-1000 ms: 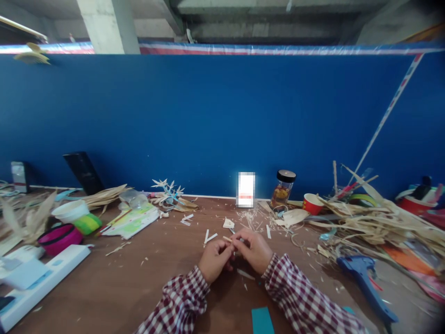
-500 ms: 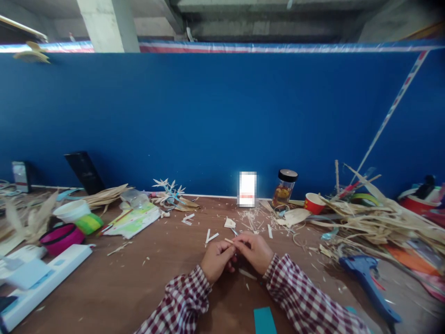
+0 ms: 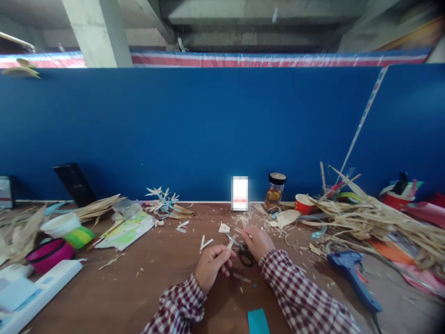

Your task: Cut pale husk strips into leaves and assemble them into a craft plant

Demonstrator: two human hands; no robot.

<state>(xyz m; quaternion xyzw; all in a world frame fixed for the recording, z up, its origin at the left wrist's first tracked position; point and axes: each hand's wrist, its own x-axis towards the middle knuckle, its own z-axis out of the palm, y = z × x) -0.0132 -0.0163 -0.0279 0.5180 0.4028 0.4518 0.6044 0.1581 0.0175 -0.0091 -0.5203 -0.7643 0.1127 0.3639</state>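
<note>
In the middle of the table, my left hand (image 3: 211, 265) pinches a short pale strip of dried husk (image 3: 232, 241) between thumb and forefinger, its tip pointing up and away. To the right and slightly farther off is my right hand (image 3: 257, 242), fingers closed in a pinch. Whatever thin piece it may hold is too small to make out. Scissors (image 3: 245, 257) with black handles lie on the table between the hands, partly hidden. A small pale husk piece (image 3: 224, 228) rests just beyond them, and white strips (image 3: 206, 242) lie left of it.
A blue glue gun (image 3: 354, 273) and a heap of dried husks (image 3: 368, 220) occupy the right side. Behind stand a lidded jar (image 3: 275, 192) and a red cup (image 3: 303, 204). A white power strip (image 3: 45, 290) lies left; a teal card (image 3: 258, 321) is near the front.
My hands, close together before, have moved apart; the right went slightly away from me. The husk strip stays in my left hand. More of the scissors shows, and the view has shifted.
</note>
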